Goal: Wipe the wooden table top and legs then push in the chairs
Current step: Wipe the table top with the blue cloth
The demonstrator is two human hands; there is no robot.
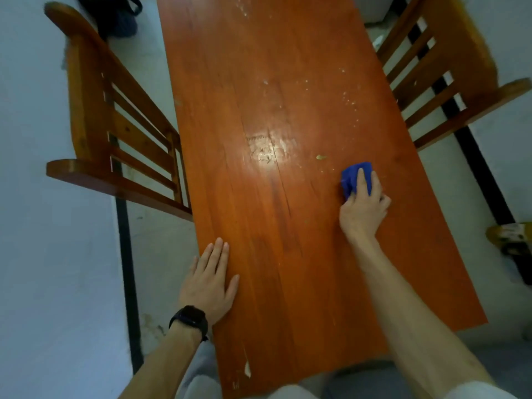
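Overhead, looking down a long reddish-brown wooden surface [273, 254].

Right grip [362, 211]: fingers curled over a crumpled blue cloth [352, 174], holding it pressed to the wood, near the right edge and about halfway along the visible length.

Just beyond that grip and slightly left: a small yellowish fleck [321, 156], close to the cloth but apart from it.

Farther beyond: a scatter of pale specks [348, 99] on the wood.

Left of the right grip, near the centre line: a bright patch of glare [273, 148] over faint scratch marks.

Left grip [208, 286]: fingers straight and together, palm flat on the near left edge of the surface, holding nothing.

Behind that grip, on the wrist: a black wristwatch [190, 319].

Nearer than the left grip, at the near end of the wood: a pale chipped spot [247, 370].

Left of the left grip and farther off: a slatted brown wooden armchair [115, 133], beside the surface, its armrest close to the edge.

Right of the right grip: a second slatted wooden armchair [431, 82], likewise alongside.

Far beyond the left grip, on the pale floor: a dark bag [115, 15], partly out of view.
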